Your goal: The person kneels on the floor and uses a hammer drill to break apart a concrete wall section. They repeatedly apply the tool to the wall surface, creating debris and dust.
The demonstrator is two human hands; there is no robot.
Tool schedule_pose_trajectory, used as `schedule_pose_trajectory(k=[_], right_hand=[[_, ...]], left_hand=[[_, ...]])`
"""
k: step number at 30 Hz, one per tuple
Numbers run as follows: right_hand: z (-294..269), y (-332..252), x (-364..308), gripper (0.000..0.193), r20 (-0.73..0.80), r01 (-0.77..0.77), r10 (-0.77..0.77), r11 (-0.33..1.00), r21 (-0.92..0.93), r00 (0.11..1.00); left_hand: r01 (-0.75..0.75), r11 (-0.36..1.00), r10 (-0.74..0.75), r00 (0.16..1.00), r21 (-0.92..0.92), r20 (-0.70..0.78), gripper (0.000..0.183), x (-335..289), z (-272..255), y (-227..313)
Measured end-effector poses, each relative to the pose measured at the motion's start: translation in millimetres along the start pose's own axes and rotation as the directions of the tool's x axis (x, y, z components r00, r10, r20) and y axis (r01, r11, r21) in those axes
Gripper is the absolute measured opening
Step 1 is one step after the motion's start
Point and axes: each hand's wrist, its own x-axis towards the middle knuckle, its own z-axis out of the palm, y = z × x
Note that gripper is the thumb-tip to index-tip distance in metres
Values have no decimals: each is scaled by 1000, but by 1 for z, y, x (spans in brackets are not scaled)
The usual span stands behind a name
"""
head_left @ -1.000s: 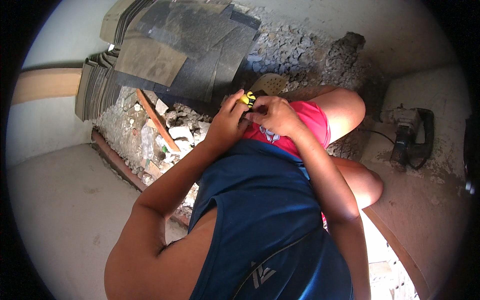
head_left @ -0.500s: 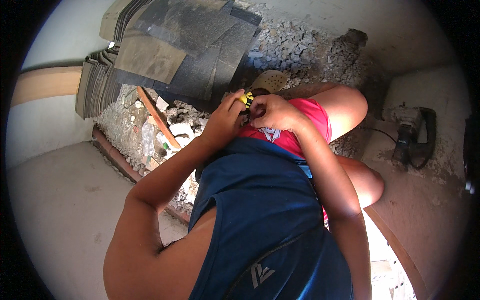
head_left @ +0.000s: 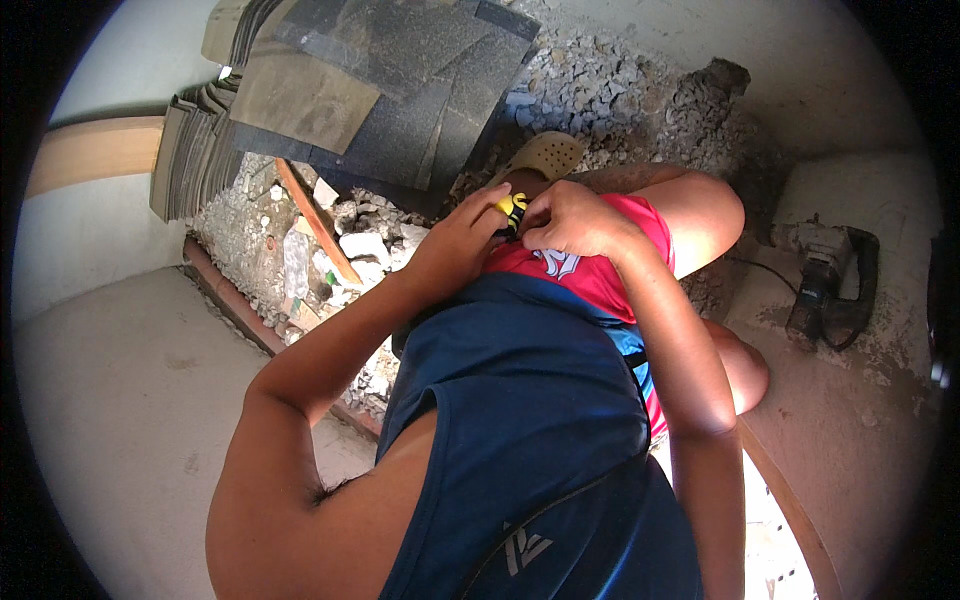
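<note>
A small yellow-and-black object sits between my two hands, low over my lap. Its kind is hard to make out, since fingers cover much of it. My left hand is closed around its left side. On the other side my right hand is bent in a pinch, thumb and fingertips close together against or beside the object. Whatever those fingertips grip is hidden. Below both hands lie my red shorts with a white print.
Dark flat sheets lie stacked ahead, beside a bundle of curved sheets. Broken rubble covers the floor, with a wooden strip and a clear plastic bottle. A corded power tool stands at right. A tan clog is beyond my hands.
Both hands and the yellow-and-black object have shifted slightly right and down in the picture, as has the nearby scene. The right fingers have curled in closer to the object.
</note>
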Motion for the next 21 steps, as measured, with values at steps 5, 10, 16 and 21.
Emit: schedule_pose_trajectory(k=[5,10,16,21], right_hand=[[8,-22,-22,15,-143,98,-121,982,-161,982],[5,-35,-39,11,-198,267,-332,918,-295,922],[-8,-24,-27,17,-20,254,-265,940,-229,964],[-9,-21,-30,21,-78,174,-171,984,30,982]], left_hand=[[16,1000,-16,1000,-14,15,32,3,-3,5],[42,999,-41,998,-16,49,31,8,-5,9],[31,998,-27,996,-48,88,28,10,-11,8],[16,996,-12,999,-84,50,27,5,-15,11]])
